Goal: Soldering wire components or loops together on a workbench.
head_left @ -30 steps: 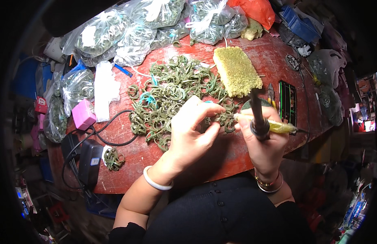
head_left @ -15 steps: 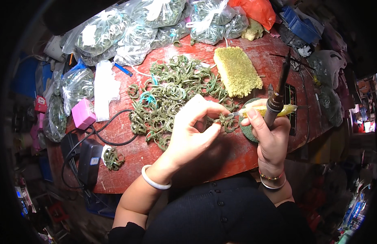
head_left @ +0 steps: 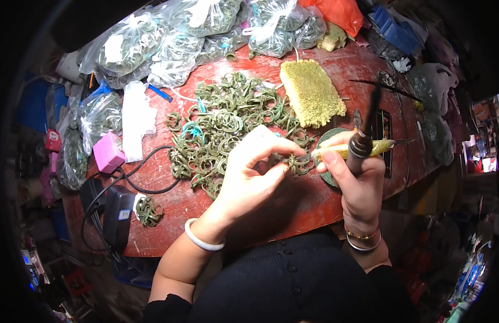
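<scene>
Low in the frame, just above the person's dark clothing, the left hand (head_left: 249,172) sits curled at the centre, thumb and fingertips pinched shut on a small green ring piece (head_left: 299,162); a white bangle (head_left: 202,240) circles its wrist. Just to the right, the right hand (head_left: 356,180) is closed in a fist around a soldering iron (head_left: 362,144) with a yellow-green handle and a dark grip, the tool's thin end reaching left to touch the pinched ring piece. Thin bracelets (head_left: 361,241) ring that wrist.

Both hands hover over the near edge of the red bench (head_left: 292,207). Behind the left hand, across the middle of the frame, lies a loose heap of green rings (head_left: 222,126). One small green coil (head_left: 150,210) lies apart at lower left, beside a black power adapter (head_left: 117,215) with its cord. A pink box (head_left: 108,152) and a white bag (head_left: 136,121) lie at the left. A yellow sponge (head_left: 312,92) rests upper right of the heap.

Farthest back, along the top of the frame, clear plastic bags (head_left: 174,37) are knotted shut, each stuffed with more green rings. An orange bag (head_left: 338,13) sits at upper right, its contents hidden.
</scene>
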### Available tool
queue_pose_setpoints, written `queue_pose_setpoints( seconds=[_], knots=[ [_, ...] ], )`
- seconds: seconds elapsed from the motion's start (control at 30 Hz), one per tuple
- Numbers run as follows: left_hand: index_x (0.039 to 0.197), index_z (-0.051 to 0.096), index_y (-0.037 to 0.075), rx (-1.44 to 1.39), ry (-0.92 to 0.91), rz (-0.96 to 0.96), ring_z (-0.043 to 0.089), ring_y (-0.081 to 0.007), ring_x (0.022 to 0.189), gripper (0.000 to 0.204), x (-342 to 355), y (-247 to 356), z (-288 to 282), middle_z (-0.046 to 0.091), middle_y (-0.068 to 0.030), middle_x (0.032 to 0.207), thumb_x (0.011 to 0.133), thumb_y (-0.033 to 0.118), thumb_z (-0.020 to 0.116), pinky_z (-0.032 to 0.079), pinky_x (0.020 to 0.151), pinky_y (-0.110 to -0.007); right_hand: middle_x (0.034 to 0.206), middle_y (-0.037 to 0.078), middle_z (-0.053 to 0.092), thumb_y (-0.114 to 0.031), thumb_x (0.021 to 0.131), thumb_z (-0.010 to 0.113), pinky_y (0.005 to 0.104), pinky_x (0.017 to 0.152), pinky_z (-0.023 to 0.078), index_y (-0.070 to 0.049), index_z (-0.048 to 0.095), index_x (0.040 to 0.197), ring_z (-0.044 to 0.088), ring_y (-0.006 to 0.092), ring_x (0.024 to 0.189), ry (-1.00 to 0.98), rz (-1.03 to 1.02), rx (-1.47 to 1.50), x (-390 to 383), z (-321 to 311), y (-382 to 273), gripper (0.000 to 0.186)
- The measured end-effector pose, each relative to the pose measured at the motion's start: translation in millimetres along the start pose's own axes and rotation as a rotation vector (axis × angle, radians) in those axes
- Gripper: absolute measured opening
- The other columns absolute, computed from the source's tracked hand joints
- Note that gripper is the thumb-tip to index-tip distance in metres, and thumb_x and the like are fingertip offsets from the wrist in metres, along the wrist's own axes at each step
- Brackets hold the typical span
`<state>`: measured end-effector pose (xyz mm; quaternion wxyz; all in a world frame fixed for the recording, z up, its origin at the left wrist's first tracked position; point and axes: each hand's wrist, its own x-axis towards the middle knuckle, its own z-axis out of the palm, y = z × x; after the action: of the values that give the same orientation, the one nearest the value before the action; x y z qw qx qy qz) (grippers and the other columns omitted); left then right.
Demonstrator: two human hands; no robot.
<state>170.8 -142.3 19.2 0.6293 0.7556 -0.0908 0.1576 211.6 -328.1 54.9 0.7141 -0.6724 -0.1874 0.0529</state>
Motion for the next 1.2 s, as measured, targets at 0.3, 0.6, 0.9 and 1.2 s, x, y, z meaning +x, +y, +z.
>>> queue_pose_setpoints(
  seconds=[0.3, 0.6, 0.9, 1.2],
  knots=[
    [0.097, 0.072, 0.012, 0.066, 0.021, 0.016, 0.045, -0.0090, 0.066, 0.030, 0.3, 1.3, -1.8, 0.058, 0.0022, 0.082, 0.073, -0.003, 0.062, 0.035, 0.055, -0.023, 0.090, 0.005, 0.065, 0.003, 0.087, 0.066, 0.0218, 0.070, 0.049, 0.002, 0.064, 0.096, 0.062, 0.0082, 0.078, 0.040, 0.025, -0.105, -5.3, 5.7, -4.0, 0.009],
    [0.096, 0.071, 0.009, 0.166, 0.066, -0.012, 0.050, -0.0154, 0.067, 0.031, -2.5, 3.2, -0.8, 0.052, -0.0031, 0.076, 0.071, -0.008, 0.063, 0.041, 0.058, -0.027, 0.091, 0.007, 0.065, -0.001, 0.087, 0.069, 0.0241, 0.072, 0.052, 0.003, 0.064, 0.096, 0.065, 0.0108, 0.077, 0.049, 0.055, -0.075, -15.0, 18.7, -13.8, 0.011],
    [0.095, 0.071, 0.009, 0.253, 0.096, 0.004, 0.051, -0.0192, 0.068, 0.028, -4.0, -2.3, 0.2, 0.049, -0.0048, 0.074, 0.071, -0.003, 0.066, 0.043, 0.061, -0.030, 0.092, 0.007, 0.065, 0.002, 0.080, 0.072, 0.0263, 0.075, 0.049, 0.001, 0.064, 0.096, 0.063, 0.0130, 0.083, -0.020, -0.231, -0.358, -11.9, 13.3, 3.8, 0.018],
    [0.095, 0.068, 0.009, 0.462, 0.137, 0.129, 0.054, -0.0237, 0.067, 0.029, -5.0, -0.2, 2.9, 0.049, -0.0080, 0.075, 0.069, -0.003, 0.070, 0.046, 0.059, -0.034, 0.090, 0.007, 0.065, 0.001, 0.079, 0.073, 0.0259, 0.075, 0.050, 0.001, 0.062, 0.098, 0.063, 0.0123, 0.081, 0.089, -0.271, -0.313, -15.5, 24.0, 14.9, 0.022]
  ],
)
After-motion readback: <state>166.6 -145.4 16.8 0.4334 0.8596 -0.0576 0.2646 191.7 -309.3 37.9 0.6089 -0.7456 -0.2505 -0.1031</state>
